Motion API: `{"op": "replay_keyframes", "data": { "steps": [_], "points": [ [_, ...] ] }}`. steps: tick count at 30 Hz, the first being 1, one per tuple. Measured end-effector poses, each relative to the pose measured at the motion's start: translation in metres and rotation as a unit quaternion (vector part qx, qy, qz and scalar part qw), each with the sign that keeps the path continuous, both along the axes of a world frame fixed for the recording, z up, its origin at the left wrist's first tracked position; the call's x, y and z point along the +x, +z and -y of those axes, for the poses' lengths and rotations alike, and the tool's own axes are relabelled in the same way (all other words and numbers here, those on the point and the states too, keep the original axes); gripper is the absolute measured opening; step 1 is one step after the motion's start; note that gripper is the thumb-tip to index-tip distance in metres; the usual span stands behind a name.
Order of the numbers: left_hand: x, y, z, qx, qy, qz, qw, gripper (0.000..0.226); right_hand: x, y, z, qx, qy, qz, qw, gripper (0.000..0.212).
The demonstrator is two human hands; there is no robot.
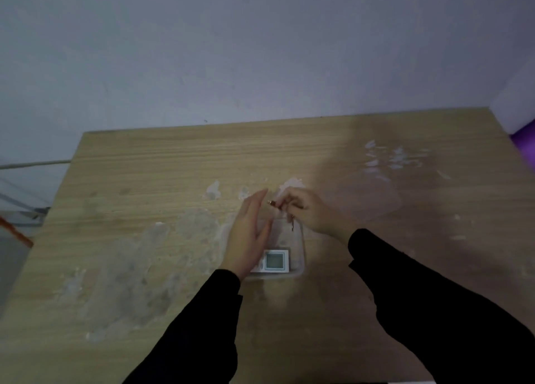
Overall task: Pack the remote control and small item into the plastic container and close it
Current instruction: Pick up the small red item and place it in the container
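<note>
A clear plastic container [301,250] sits on the wooden table, near its middle. Inside it lies a white remote control [275,261] with a small grey screen; my left hand covers part of it. My left hand [249,233] is flat and open, fingers together, resting against the container's left side. Above the container's far end, my right hand [307,210] pinches a small brownish item [272,203]. A thin piece dangles from the fingers into the container. The clear lid [373,198] lies on the table to the right.
The wooden table [144,181] has pale worn patches and scuffs across its top. A grey wall stands behind it. A purple object [525,140] shows at the right edge, and a cable and an orange bar at the far left.
</note>
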State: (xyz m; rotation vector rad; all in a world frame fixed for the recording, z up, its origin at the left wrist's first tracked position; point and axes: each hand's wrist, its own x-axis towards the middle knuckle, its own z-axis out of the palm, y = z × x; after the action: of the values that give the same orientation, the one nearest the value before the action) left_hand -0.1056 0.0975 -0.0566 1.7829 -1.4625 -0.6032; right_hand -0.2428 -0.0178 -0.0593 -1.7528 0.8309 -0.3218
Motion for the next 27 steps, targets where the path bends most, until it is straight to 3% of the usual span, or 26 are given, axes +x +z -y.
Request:
{"op": "replay_keyframes", "data": {
  "steps": [4, 7, 13, 15, 19, 23, 25, 27],
  "points": [
    [0.003, 0.005, -0.007, -0.014, 0.021, -0.001, 1.000, 0.029, 0.007, 0.006, -0.026, 0.019, 0.056, -0.027, 0.998, 0.011],
    [0.016, 0.005, -0.014, -0.007, 0.019, 0.043, 0.999, 0.013, 0.007, 0.004, -0.033, 0.013, 0.055, -0.065, 0.996, 0.017],
    [0.045, -0.005, -0.019, 0.047, -0.014, 0.174, 0.984, 0.013, 0.010, 0.002, -0.044, -0.139, 0.001, -0.135, 0.981, 0.010],
    [0.045, -0.012, -0.018, 0.080, -0.046, 0.221, 0.971, 0.013, 0.018, -0.008, -0.044, -0.208, 0.027, -0.171, 0.963, 0.012],
    [0.043, -0.021, -0.015, 0.121, -0.118, 0.337, 0.926, 0.011, 0.023, -0.024, -0.048, -0.369, 0.122, -0.264, 0.883, 0.011],
    [0.040, -0.024, -0.010, 0.152, -0.132, 0.362, 0.910, 0.010, 0.015, -0.029, -0.053, -0.444, 0.176, -0.288, 0.830, 0.010],
    [0.040, -0.026, -0.011, 0.148, -0.128, 0.352, 0.915, 0.013, 0.013, -0.038, -0.050, -0.442, 0.183, -0.263, 0.838, 0.007],
    [0.040, -0.028, -0.018, 0.111, -0.119, 0.332, 0.929, 0.019, 0.011, -0.040, -0.051, -0.405, 0.175, -0.228, 0.868, 0.007]
  ]
}}
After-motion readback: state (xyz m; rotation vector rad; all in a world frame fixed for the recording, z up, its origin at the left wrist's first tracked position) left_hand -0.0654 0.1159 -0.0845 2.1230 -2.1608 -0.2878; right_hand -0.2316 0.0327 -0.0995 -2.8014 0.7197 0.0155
